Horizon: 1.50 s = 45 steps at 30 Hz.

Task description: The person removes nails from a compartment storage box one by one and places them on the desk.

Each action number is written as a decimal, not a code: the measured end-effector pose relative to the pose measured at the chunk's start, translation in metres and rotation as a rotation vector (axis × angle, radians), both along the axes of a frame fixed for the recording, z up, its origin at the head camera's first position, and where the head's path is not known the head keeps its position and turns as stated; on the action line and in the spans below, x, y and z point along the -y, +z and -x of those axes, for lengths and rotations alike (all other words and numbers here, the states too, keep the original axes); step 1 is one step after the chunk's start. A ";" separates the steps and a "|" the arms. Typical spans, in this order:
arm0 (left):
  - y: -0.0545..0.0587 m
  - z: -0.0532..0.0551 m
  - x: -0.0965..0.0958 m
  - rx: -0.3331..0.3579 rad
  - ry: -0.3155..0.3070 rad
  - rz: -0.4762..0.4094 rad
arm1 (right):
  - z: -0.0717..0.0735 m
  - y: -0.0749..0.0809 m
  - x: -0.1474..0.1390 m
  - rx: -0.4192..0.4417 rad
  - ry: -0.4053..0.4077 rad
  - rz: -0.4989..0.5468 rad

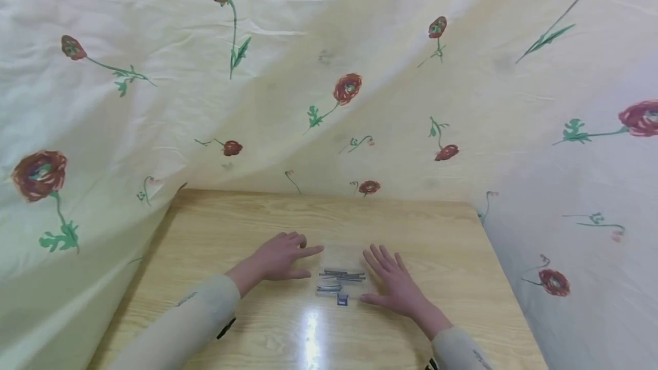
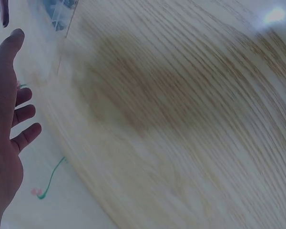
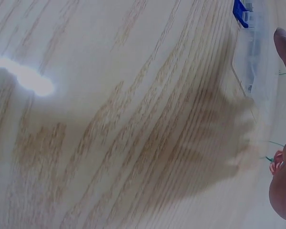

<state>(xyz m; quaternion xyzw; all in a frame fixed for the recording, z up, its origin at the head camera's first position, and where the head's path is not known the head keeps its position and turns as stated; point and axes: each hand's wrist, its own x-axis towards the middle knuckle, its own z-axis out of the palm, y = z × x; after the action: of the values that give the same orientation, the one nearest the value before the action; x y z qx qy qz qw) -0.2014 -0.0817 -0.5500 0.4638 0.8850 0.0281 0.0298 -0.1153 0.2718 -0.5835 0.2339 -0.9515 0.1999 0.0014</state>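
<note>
A clear plastic box (image 1: 356, 288) lies on the wooden table, with a blue latch (image 1: 342, 300) at its near side. Dark nail-like metal pins (image 1: 341, 275) lie inside it in two groups, a longer one behind a shorter one. To its left, my left hand (image 1: 280, 257) points its index finger at the box's far left corner, the other fingers partly bent and holding nothing. At the right side, my right hand (image 1: 393, 284) has its fingers spread, the thumb close to the near right corner. The right wrist view shows the blue latch (image 3: 239, 13) near that thumb.
The wood-grain table (image 1: 231, 216) stretches around the box, with a bright glare patch (image 1: 311, 336) in front. Cream cloth with red flowers (image 1: 288, 101) hangs behind the table and along both sides.
</note>
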 end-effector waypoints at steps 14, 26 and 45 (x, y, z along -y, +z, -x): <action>-0.027 0.005 -0.026 0.123 0.019 -0.098 | 0.005 -0.011 0.001 -0.009 0.019 -0.007; -0.034 0.004 -0.048 0.342 0.030 -0.198 | 0.006 -0.012 0.003 0.116 0.010 0.014; -0.042 0.013 -0.053 0.349 0.021 -0.163 | 0.010 -0.021 0.006 0.163 0.000 0.010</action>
<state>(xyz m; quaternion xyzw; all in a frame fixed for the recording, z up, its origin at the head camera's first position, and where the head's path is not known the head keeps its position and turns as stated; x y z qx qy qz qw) -0.2145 -0.0288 -0.5919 0.4435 0.8659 0.1802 0.1449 -0.1248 0.2661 -0.6045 0.2168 -0.9475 0.2229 -0.0749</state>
